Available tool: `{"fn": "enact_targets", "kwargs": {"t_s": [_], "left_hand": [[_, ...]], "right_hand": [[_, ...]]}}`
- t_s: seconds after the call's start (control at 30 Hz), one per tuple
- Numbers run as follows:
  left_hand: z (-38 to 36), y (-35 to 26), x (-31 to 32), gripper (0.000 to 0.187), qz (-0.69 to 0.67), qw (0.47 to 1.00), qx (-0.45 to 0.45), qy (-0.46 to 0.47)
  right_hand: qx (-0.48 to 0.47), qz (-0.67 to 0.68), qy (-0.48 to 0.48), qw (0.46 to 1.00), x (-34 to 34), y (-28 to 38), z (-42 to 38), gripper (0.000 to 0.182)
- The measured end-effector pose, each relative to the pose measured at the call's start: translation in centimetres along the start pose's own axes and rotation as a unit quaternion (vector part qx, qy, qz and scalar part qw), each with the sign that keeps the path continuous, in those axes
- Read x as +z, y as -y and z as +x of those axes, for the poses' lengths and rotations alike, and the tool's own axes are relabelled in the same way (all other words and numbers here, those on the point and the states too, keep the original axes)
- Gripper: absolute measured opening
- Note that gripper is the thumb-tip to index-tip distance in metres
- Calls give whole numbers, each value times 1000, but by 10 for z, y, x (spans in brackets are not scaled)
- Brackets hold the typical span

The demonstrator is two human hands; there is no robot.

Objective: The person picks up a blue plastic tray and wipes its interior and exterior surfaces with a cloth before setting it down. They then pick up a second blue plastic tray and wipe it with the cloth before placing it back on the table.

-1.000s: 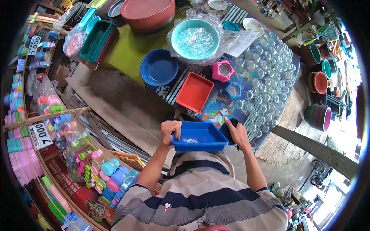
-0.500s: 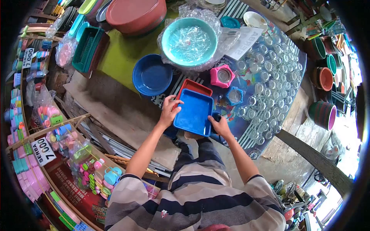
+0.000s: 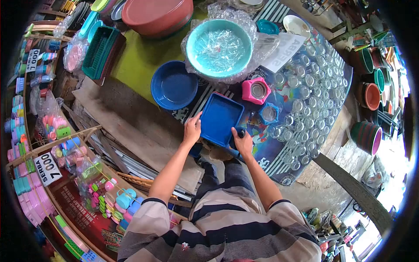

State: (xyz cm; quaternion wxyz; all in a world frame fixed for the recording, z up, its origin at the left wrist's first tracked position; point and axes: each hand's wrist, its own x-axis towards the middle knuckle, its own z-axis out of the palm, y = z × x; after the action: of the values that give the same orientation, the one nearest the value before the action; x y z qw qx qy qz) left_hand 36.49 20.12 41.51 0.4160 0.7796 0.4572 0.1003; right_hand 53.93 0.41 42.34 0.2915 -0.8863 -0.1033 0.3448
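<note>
A shallow blue rectangular tray (image 3: 222,114) lies in front of me, over the table's near edge. My left hand (image 3: 192,129) has its fingers closed on the tray's left rim. At the lower right corner, my right hand (image 3: 242,142) is wrapped round a dark rounded object (image 3: 240,132) whose kind I cannot make out. That hand also touches the tray's rim. Just beyond the tray are a round blue basin (image 3: 174,85), a pink ashtray-like holder (image 3: 256,91) with a glass in it and a blue holder (image 3: 269,113). The red tray is hidden now.
Many clear glass jars (image 3: 305,105) cover the table's right side. A turquoise basin (image 3: 219,48) in plastic wrap and a large reddish tub (image 3: 157,16) stand at the back. Shelves of small plastic goods with a price sign (image 3: 46,168) line the left. A wooden beam (image 3: 353,190) slants at right.
The blue tray has moved slightly up and now covers the red tray that showed behind it. My hands stay at its sides. The camera view has shifted a little.
</note>
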Motion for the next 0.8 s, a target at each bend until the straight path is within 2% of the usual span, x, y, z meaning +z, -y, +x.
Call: {"fn": "enact_targets", "kwargs": {"t_s": [0.07,0.1,0.17,0.23,0.3,0.33,0.37,0.43,0.47,0.5,0.57,0.6,0.63,0.7,0.73,0.77,0.8], "left_hand": [[-10,6,8,42,16,998,35,-46],[-18,7,10,42,15,998,34,-48],[-32,8,17,39,12,991,3,-130],[-49,18,28,35,58,984,-6,-168],[-54,36,43,30,-93,969,-161,-164],[-54,41,51,32,-186,948,-179,-185],[-53,47,58,32,-191,946,-180,-191],[-53,35,55,33,-277,904,-239,-222],[-52,29,50,31,-292,893,-247,-236],[-46,26,47,31,-297,890,-247,-241],[-51,26,43,26,-224,911,-227,-263],[-48,42,51,26,-231,905,-248,-259],[-50,48,53,26,-232,902,-252,-261],[-45,57,59,32,-131,920,-193,-313],[-45,49,52,39,-204,881,-290,-312],[-46,46,40,39,-203,878,-297,-315],[-53,49,31,41,-267,851,-343,-296]], "right_hand": [[-22,23,18,999,-9,-19,-8,61],[-43,47,38,997,-13,-27,-14,63],[-45,68,73,994,-26,-33,-27,56],[-9,108,177,978,-18,-66,-37,53],[-39,80,179,980,-3,-84,-45,51],[-54,91,210,972,-1,-76,-48,49],[-59,85,211,972,3,-67,-48,49],[19,132,188,973,2,-32,-58,45],[28,221,173,960,26,-49,-49,41],[23,215,175,960,30,-42,-46,41],[66,245,103,962,40,-24,-57,42],[38,221,116,968,45,-20,-63,39],[28,237,172,956,53,-20,-69,36],[48,194,265,943,54,-9,-89,30],[51,188,270,943,60,-15,-92,30],[2,157,326,932,68,-20,-93,32],[-42,125,381,915,81,-36,-96,35]]}}
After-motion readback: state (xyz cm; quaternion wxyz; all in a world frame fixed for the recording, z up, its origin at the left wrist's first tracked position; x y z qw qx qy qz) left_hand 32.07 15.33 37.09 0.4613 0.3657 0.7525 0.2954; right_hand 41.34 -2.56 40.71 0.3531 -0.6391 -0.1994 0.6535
